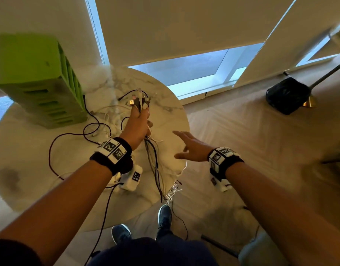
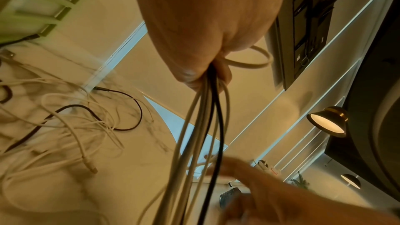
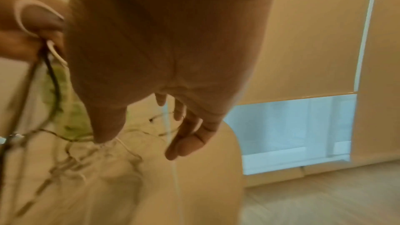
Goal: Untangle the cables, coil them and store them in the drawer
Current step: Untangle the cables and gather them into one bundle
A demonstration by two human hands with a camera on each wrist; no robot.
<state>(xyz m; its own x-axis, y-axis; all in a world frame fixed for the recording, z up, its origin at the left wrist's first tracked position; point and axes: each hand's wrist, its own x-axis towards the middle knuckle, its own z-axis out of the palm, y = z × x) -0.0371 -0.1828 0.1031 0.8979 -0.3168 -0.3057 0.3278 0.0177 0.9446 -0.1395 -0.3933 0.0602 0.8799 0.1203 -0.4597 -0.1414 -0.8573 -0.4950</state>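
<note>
My left hand (image 1: 139, 120) is raised over the round marble table (image 1: 30, 150) and grips a bundle of black and white cables (image 1: 152, 158). Their plug ends (image 1: 138, 100) stick up out of the fist. The strands hang down from the fist (image 2: 203, 126) to the table's near edge. More loose cables (image 1: 100, 123) lie tangled on the tabletop (image 2: 71, 122). My right hand (image 1: 188, 146) hovers just right of the bundle with its fingers (image 3: 184, 143) spread and straight, holding nothing. A green drawer unit (image 1: 38, 77) stands at the table's back left.
Wooden floor (image 1: 242, 121) lies right of the table. A black bag (image 1: 286, 95) and a floor lamp's brass base (image 1: 310, 102) sit by the window. My shoes (image 1: 164, 215) are below the table's near edge. A lit lamp shade (image 2: 327, 122) shows in the left wrist view.
</note>
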